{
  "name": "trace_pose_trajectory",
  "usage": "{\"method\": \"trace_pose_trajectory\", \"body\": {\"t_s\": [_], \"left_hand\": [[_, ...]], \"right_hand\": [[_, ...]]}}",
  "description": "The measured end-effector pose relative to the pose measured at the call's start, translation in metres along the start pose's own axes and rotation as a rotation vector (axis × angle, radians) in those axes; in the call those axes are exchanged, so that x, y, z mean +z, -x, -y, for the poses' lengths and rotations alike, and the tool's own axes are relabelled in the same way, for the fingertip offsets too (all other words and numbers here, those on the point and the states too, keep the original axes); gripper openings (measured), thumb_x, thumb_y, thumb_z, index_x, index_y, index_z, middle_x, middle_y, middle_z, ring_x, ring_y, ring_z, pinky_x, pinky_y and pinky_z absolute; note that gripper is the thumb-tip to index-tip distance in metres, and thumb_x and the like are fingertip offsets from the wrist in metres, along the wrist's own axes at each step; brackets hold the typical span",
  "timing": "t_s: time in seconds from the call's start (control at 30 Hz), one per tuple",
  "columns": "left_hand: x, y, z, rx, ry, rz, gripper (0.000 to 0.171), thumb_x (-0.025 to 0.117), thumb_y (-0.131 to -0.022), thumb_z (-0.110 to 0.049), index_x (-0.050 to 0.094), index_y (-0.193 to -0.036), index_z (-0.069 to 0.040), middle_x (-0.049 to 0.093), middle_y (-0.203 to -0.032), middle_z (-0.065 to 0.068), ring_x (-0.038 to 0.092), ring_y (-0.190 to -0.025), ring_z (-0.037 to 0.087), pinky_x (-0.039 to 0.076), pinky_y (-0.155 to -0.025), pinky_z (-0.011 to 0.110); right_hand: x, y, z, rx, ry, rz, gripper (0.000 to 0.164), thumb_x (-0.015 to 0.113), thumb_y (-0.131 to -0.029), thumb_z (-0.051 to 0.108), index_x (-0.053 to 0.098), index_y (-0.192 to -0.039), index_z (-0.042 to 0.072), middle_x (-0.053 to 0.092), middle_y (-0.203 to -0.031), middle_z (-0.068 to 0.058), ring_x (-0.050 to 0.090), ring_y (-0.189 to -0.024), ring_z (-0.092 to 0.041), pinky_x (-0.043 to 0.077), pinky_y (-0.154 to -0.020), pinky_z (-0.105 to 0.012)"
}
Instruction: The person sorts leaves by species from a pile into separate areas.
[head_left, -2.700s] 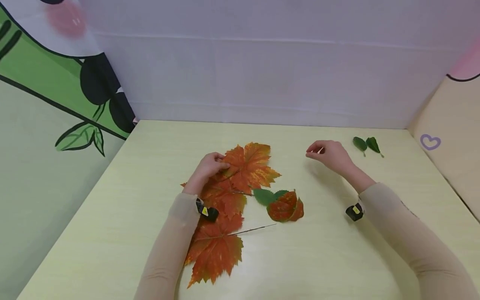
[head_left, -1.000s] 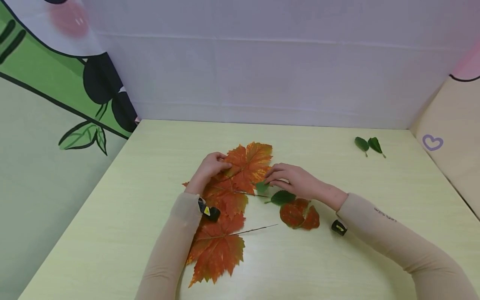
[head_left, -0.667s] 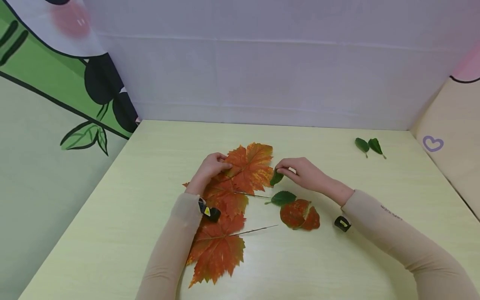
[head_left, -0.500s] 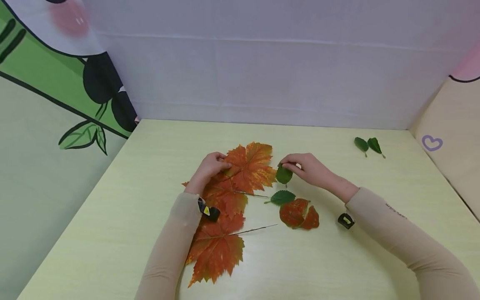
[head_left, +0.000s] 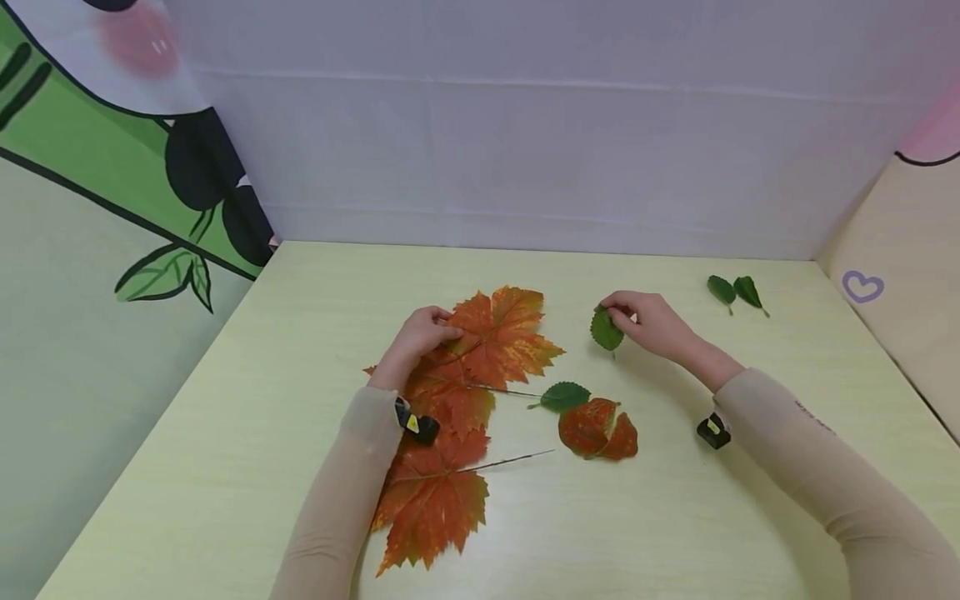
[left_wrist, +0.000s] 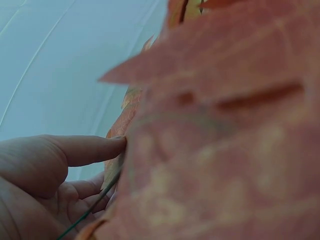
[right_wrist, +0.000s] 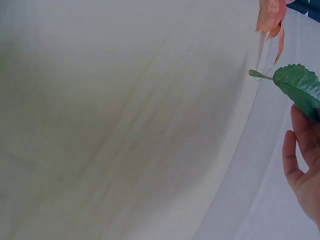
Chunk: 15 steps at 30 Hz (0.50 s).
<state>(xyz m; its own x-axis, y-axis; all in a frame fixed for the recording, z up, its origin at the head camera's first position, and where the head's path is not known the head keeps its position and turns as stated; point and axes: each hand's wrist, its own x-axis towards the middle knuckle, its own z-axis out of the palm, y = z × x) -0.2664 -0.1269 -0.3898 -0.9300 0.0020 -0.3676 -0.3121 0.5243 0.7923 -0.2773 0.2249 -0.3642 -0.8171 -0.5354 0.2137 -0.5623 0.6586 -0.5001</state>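
Between my right thumb and fingers a small green leaf [head_left: 607, 329] is pinched, its short stem hanging down above the table; my right hand [head_left: 651, 321] also shows with that leaf in the right wrist view. My left hand [head_left: 417, 340] holds the left edge of an orange maple leaf [head_left: 504, 333], thumb on top. In the left wrist view, large blurred orange leaf surfaces [left_wrist: 215, 150] hide part of the fingers. More maple leaves lie beneath and below it, the lowest maple leaf [head_left: 438, 504] with a thin dark stem pointing right.
Another green leaf [head_left: 566, 396] lies beside red-brown rounded leaves [head_left: 592, 427] at the table's middle. Two green leaves [head_left: 722, 289] lie at the back right. A pale cloth backdrop [head_left: 555, 167] stands behind the table [head_left: 697, 517].
My right hand reached in, picked the green leaf off the pile, and carried it right and back. The red-brown leaves shifted slightly right. My left hand stayed in place.
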Motion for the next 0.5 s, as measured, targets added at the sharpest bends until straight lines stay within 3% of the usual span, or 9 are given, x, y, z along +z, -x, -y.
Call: {"method": "trace_pose_trajectory", "body": {"t_s": [0.2, 0.5], "left_hand": [[0.001, 0.000, 0.000, 0.013, 0.000, 0.005, 0.041, 0.062, -0.085, -0.019, 0.048, -0.121, -0.002, 0.053, -0.112, 0.014, 0.049, -0.096, 0.025, 0.041, -0.090, 0.038], [0.000, 0.000, 0.001, 0.047, -0.010, -0.002, 0.043, 0.062, -0.085, -0.018, 0.048, -0.122, 0.000, 0.055, -0.109, 0.015, 0.050, -0.091, 0.023, 0.042, -0.080, 0.033]], "right_hand": [[-0.009, 0.002, -0.026, 0.116, 0.049, -0.027, 0.020, 0.049, -0.093, 0.013, 0.064, -0.106, 0.006, 0.066, -0.093, -0.009, 0.053, -0.074, -0.018, 0.041, -0.062, -0.030], [-0.026, 0.004, -0.057, 0.268, 0.065, -0.097, 0.026, 0.048, -0.094, 0.023, 0.062, -0.104, 0.004, 0.064, -0.093, -0.015, 0.054, -0.076, -0.023, 0.041, -0.063, -0.032]]}}
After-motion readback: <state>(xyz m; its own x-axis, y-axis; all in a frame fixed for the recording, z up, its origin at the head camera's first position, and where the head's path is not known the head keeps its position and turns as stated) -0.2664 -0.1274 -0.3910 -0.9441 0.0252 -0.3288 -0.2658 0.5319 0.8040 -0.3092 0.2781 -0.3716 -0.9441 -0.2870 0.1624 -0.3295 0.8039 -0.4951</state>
